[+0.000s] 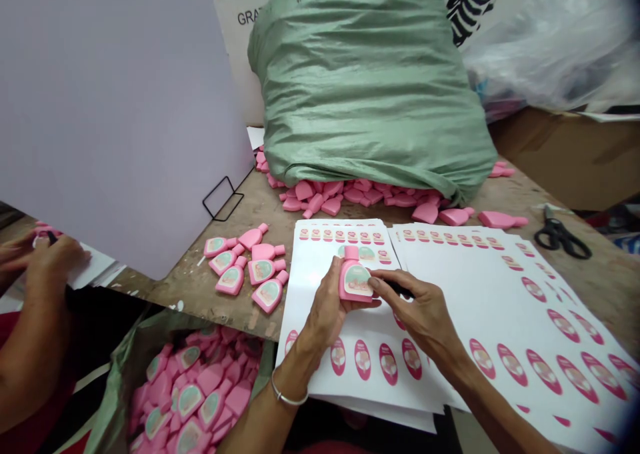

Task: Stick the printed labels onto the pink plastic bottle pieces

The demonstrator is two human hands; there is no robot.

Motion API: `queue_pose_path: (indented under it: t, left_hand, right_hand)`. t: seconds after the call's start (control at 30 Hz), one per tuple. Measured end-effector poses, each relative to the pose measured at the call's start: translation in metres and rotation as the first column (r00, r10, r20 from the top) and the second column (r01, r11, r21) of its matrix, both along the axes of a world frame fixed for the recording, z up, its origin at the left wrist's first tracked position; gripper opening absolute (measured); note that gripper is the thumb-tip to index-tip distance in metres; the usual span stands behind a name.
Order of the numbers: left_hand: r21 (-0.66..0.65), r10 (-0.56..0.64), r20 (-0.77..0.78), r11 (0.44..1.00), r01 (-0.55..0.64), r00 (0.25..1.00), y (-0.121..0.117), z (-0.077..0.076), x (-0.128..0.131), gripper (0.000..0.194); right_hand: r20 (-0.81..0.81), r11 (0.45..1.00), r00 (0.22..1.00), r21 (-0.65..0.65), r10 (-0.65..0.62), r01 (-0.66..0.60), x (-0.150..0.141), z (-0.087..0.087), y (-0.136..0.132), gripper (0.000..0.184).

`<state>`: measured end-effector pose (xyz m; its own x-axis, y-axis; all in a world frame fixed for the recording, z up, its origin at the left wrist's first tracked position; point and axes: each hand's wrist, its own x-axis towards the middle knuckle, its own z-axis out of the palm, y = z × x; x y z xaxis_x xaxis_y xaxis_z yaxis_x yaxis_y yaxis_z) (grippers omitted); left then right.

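Pale green arched label (357, 281) on a small pink plastic bottle (351, 254), above white paper sheets (306, 287).
Left hand (326, 315) grips the bottle; right hand (424, 313), holding a slim black tool (401, 290), should press the label evenly outward, without creases.

The held bottle (352, 257) is showing smooth, softly glossy plastic; its label (357, 280) is looking smooth. The sheets (475, 294) at near right are presenting smooth, matt paper. Far off, the sack (370, 87) is creasing in thin, faintly shiny fabric, and the bag (560, 51) at far right is glinting in clear plastic. The table (187, 284) is looking like rough, worn wood. The bangle (286, 399) is gleaming in polished metal.
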<state>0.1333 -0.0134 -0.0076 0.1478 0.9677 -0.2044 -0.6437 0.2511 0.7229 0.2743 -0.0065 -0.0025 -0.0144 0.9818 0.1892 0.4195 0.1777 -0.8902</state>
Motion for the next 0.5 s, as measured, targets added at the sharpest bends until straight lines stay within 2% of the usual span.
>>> queue_pose_path:
  t: [0.5]
  left_hand:
    - [-0.002, -0.008, -0.007, 1.0, 0.008, 1.0, 0.0024, 0.0011, -0.0014, 0.046]
  right_hand:
    - [0.029, 0.997, 1.0, 0.071, 0.009, -0.011, -0.001, -0.005, 0.0026, 0.023]
